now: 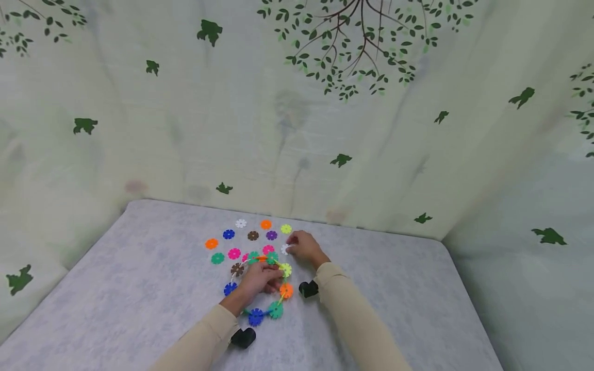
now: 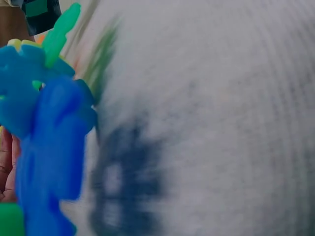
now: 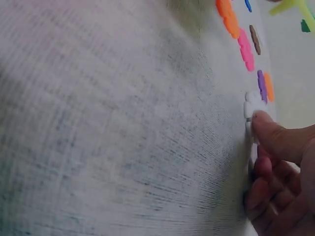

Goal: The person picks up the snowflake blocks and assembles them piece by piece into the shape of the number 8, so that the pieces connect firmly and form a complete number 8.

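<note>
My left hand (image 1: 261, 279) grips a ring of joined flower-shaped plastic discs (image 1: 256, 317) near its far right side. Blue, green, orange, yellow and brown discs make up the ring, slotted edge to edge. Close up in the left wrist view, a blue disc (image 2: 54, 152) of the ring hides most of that hand. To the right of the ring, my right hand (image 1: 303, 246) pinches a loose white disc (image 3: 252, 105) with its thumb on the face. In the head view only part of this white disc (image 1: 284, 249) shows beside the fingertips.
Loose discs lie behind the ring: an orange disc (image 1: 266, 224), a purple disc (image 1: 271, 235), a green disc (image 1: 217, 258) and several others. The table (image 1: 394, 288) has a pale grey cloth. A leaf-printed curtain (image 1: 260, 129) rises at its far edge.
</note>
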Demonstrator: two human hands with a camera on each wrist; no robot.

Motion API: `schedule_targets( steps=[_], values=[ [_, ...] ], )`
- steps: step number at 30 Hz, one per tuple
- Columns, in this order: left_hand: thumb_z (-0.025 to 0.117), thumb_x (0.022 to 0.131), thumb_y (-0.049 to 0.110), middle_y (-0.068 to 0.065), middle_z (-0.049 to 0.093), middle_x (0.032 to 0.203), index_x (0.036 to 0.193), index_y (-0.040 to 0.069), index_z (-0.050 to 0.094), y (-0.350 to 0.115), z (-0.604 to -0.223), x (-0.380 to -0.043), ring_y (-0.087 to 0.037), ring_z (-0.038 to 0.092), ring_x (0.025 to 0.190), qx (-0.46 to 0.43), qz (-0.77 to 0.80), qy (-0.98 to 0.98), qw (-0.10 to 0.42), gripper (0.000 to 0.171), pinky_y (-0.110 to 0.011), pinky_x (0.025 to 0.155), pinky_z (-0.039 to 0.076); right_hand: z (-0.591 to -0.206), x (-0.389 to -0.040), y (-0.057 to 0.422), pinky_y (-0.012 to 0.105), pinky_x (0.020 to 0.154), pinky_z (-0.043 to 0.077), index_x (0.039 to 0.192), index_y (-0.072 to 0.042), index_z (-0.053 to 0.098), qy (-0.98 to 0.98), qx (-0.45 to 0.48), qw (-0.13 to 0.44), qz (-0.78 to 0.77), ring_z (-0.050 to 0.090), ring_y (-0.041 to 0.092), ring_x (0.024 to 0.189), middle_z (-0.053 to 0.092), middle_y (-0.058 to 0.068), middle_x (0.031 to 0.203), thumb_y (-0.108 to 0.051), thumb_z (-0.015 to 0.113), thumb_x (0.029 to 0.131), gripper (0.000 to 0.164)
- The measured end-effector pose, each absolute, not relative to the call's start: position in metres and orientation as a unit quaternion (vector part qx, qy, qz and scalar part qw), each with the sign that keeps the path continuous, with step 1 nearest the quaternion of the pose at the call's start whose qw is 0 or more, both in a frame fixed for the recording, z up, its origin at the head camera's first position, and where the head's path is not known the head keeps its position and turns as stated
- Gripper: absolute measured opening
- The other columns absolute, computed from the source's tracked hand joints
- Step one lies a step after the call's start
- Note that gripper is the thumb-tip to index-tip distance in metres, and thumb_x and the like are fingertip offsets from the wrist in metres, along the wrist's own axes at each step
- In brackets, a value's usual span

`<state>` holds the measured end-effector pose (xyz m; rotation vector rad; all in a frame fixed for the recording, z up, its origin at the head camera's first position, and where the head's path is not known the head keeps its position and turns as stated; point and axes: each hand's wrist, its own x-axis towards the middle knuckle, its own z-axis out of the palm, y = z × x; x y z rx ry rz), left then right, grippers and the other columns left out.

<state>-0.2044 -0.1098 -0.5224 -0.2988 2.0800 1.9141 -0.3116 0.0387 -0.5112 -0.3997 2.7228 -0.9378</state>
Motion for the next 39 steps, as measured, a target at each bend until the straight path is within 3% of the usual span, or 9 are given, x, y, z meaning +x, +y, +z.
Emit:
schedule_targets(
  steps=[5,8,12,16,23,39],
  values=[
    [0.068,0.089,0.015,-0.007,0.068,0.076,0.108,-0.005,0.063,-0.111,-0.523,-0.205,-0.013,0.062,0.061,-0.097,0.661,0.728,0.154,0.028,-0.027,0.057,0.056,-0.516,-0.309,0.043,0.025,0.063,0.049,0.095,-0.007,0.067,0.884,-0.142,0.141,-0.422,0.054,0.016,0.072,0.06,0.003,0.081,-0.008,0.074,0.085,0.013],
    [0.068,0.089,0.015,-0.007,0.068,0.077,0.108,-0.005,0.063,-0.111,-0.523,-0.205,-0.014,0.063,0.063,-0.085,0.656,0.733,0.158,0.028,-0.028,0.06,0.057,-0.523,-0.304,0.05,0.024,0.06,0.053,0.1,-0.005,0.07,0.833,-0.125,0.174,-0.51,0.057,0.014,0.065,0.063,0.004,0.079,-0.006,0.07,0.087,0.012],
    [0.067,0.089,0.014,-0.008,0.068,0.075,0.106,-0.005,0.064,-0.11,-0.524,-0.206,-0.014,0.064,0.063,-0.083,0.66,0.73,0.157,0.026,-0.029,0.06,0.057,-0.527,-0.296,0.064,0.029,0.064,0.058,0.108,0.003,0.068,0.756,-0.123,0.219,-0.605,0.062,0.016,0.064,0.066,0.009,0.078,-0.002,0.062,0.092,0.017],
    [0.067,0.089,0.013,-0.008,0.067,0.073,0.107,-0.006,0.063,-0.109,-0.526,-0.207,-0.014,0.064,0.062,-0.079,0.662,0.728,0.159,0.026,-0.03,0.059,0.057,-0.528,-0.288,0.075,0.028,0.07,0.057,0.112,0.006,0.064,0.726,-0.139,0.242,-0.628,0.062,0.014,0.069,0.066,0.006,0.08,-0.003,0.057,0.095,0.02],
    [0.068,0.088,0.013,-0.006,0.067,0.073,0.11,-0.006,0.063,-0.107,-0.525,-0.208,-0.012,0.063,0.059,-0.078,0.655,0.734,0.163,0.029,-0.026,0.054,0.055,-0.531,-0.279,0.082,0.025,0.07,0.054,0.113,0.01,0.06,0.681,-0.163,0.271,-0.661,0.058,0.013,0.071,0.062,0.004,0.081,-0.004,0.05,0.099,0.022],
    [0.067,0.09,0.015,-0.008,0.068,0.077,0.107,-0.007,0.062,-0.107,-0.525,-0.208,-0.014,0.063,0.062,-0.067,0.645,0.744,0.161,0.029,-0.028,0.058,0.057,-0.533,-0.272,0.079,0.024,0.072,0.053,0.114,0.016,0.059,0.655,-0.184,0.254,-0.688,0.059,0.011,0.074,0.065,0.002,0.088,-0.008,0.05,0.1,0.029]
  ],
)
